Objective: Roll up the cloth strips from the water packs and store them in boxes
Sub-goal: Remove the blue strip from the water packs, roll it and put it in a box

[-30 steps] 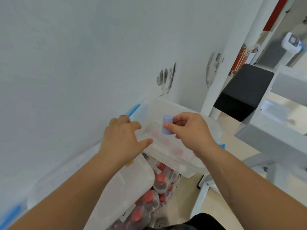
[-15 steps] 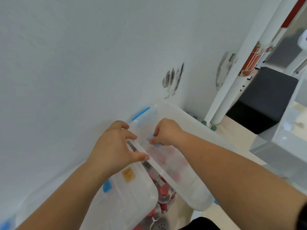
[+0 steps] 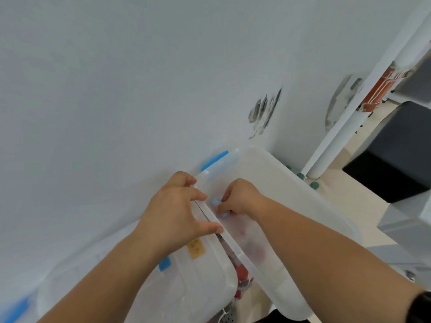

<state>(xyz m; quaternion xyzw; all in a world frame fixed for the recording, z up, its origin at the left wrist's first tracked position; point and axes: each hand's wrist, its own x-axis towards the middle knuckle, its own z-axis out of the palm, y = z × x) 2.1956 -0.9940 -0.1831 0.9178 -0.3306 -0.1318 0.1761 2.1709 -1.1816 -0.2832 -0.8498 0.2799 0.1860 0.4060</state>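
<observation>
My left hand [image 3: 179,213] grips the long edge of a clear plastic box lid [image 3: 286,197] and holds it tilted up. My right hand [image 3: 240,199] reaches under that lid edge and pinches a small rolled pale-blue cloth strip [image 3: 215,202]; a second bluish roll end [image 3: 224,214] shows just below my fingers. Under my left wrist lies another clear box [image 3: 191,283] with a yellow label and a blue clip. Red-capped water bottles [image 3: 241,273] of a water pack show in the gap between the two boxes.
A white wall [image 3: 140,89] with dark scuff marks stands right behind the boxes. A white post [image 3: 349,117] rises at the right, with a dark block [image 3: 394,157] and grey furniture [image 3: 410,227] on the floor beyond it.
My right hand carried the blue roll from above the lid down to the lid's edge beside my left hand. The lid tipped up further. My view swung left toward the wall.
</observation>
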